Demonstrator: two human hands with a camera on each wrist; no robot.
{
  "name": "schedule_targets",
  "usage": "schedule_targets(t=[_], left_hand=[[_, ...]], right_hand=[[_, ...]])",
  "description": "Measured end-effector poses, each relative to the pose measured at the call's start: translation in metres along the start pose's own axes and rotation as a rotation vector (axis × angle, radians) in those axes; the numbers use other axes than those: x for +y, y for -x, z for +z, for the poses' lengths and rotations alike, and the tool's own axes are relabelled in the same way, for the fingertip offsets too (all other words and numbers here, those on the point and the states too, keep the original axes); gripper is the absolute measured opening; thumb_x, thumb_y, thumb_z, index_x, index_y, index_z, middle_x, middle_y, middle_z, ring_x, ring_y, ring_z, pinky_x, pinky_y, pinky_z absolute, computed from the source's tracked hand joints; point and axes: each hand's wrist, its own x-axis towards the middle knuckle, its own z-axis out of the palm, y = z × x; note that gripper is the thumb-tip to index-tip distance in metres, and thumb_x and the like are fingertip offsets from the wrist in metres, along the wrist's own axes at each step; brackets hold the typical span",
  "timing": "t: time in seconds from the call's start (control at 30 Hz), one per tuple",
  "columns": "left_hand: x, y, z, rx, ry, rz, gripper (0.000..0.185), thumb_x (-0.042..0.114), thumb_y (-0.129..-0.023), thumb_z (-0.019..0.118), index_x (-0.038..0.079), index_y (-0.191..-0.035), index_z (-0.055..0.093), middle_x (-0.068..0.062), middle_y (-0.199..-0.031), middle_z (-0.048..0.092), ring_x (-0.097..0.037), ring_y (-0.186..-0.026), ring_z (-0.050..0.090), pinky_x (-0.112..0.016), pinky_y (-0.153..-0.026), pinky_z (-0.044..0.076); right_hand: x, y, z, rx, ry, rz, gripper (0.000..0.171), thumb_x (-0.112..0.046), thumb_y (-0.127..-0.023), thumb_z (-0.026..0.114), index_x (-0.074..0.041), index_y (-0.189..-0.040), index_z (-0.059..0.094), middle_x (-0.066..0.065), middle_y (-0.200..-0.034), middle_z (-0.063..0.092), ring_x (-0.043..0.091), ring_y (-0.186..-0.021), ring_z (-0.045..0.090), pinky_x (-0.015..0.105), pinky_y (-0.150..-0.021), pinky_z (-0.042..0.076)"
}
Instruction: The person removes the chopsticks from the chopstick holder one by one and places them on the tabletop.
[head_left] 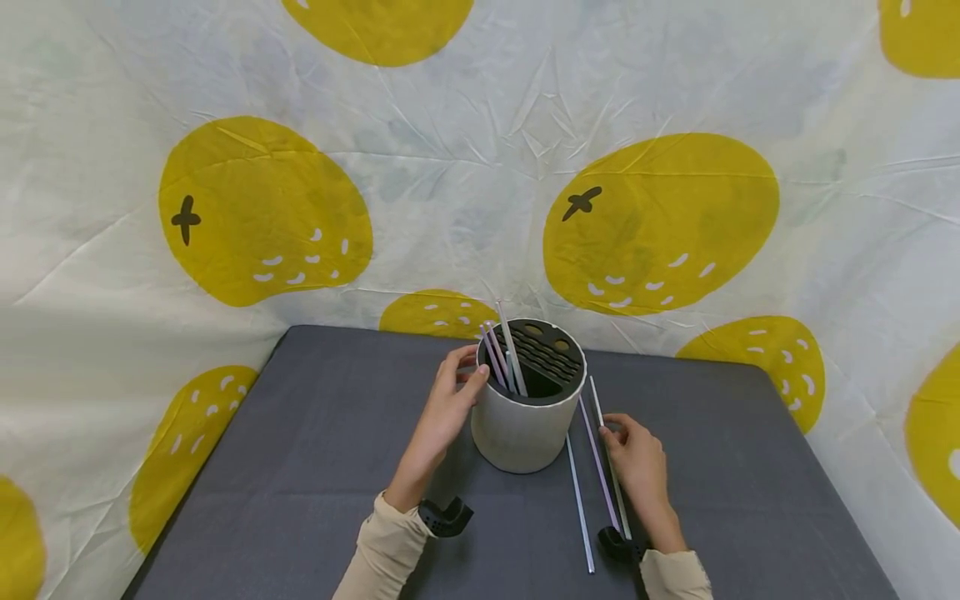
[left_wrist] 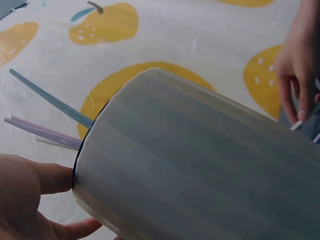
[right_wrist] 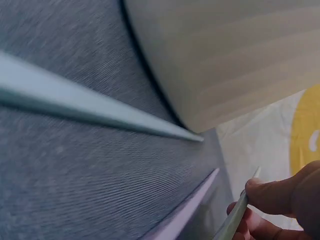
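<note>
A left hand [head_left: 447,398] grips the rim of a round white holder [head_left: 527,425] containing straws [head_left: 504,354]. The right hand [head_left: 636,457] pinches one white straw [head_left: 604,437] lying on the grey table [head_left: 315,467], beside two more.

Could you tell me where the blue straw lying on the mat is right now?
In the head view the blue straw lies flat on the grey mat, just right of the white holder and left of the purple straw.

Grey cloth-covered table [head_left: 315,467], ribbed white holder [head_left: 525,429] standing on it, three straws [head_left: 596,467] lying just beside it
</note>
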Motion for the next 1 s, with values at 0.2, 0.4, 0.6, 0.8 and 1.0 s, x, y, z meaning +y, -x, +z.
schedule_targets(t=[0.2, 0.4, 0.6, 0.8, 1.0], left_hand=[[-0.002, 0.000, 0.000, -0.006, 0.004, -0.001, 0.051, 0.035, -0.107, 0.059, 0.018, -0.153, 0.046, -0.015, -0.152, 0.046, -0.034, -0.130, 0.049, -0.049, -0.100, 0.055], [-0.002, -0.001, 0.000, 0.000, 0.004, -0.001, 0.050, 0.035, -0.107, 0.059, 0.018, -0.153, 0.046, -0.014, -0.152, 0.046, -0.034, -0.130, 0.049, -0.049, -0.100, 0.055], [-0.002, -0.001, 0.000, -0.004, 0.010, -0.004, 0.050, 0.036, -0.107, 0.059, 0.019, -0.153, 0.046, -0.014, -0.152, 0.046, -0.033, -0.129, 0.048, -0.048, -0.101, 0.054], [-0.002, -0.001, 0.000, -0.003, 0.011, -0.001, 0.051, 0.037, -0.107, 0.059, 0.019, -0.153, 0.046, -0.014, -0.152, 0.046, -0.034, -0.130, 0.049, -0.048, -0.101, 0.054], [-0.002, 0.000, 0.000, 0.000, 0.011, 0.006, 0.051, 0.036, -0.107, 0.059, 0.018, -0.153, 0.046, -0.014, -0.152, 0.045, -0.034, -0.130, 0.049, -0.049, -0.101, 0.054]], right_hand=[[0.007, 0.003, 0.007, -0.060, 0.061, 0.060, 0.024, -0.020, -0.100, 0.069, -0.007, -0.120, 0.073, 0.004, -0.078, 0.064, 0.020, -0.064, 0.055, 0.033, -0.054, 0.037], [0.011, 0.003, 0.010, -0.059, 0.081, 0.076, 0.022, -0.020, -0.099, 0.068, -0.009, -0.117, 0.073, 0.005, -0.083, 0.066, 0.024, -0.069, 0.060, 0.035, -0.054, 0.039], [0.012, 0.003, 0.011, -0.060, 0.093, 0.081, 0.019, -0.018, -0.097, 0.070, -0.009, -0.114, 0.072, 0.006, -0.085, 0.067, 0.026, -0.069, 0.062, 0.037, -0.053, 0.041], [0.011, 0.002, 0.012, -0.034, 0.086, 0.066, 0.017, -0.019, -0.099, 0.068, -0.008, -0.110, 0.073, 0.008, -0.086, 0.066, 0.027, -0.072, 0.062, 0.038, -0.055, 0.042], [0.008, 0.003, 0.013, 0.021, 0.034, -0.001, 0.016, -0.015, -0.099, 0.067, -0.005, -0.109, 0.074, 0.013, -0.092, 0.068, 0.028, -0.080, 0.063, 0.043, -0.064, 0.046]])
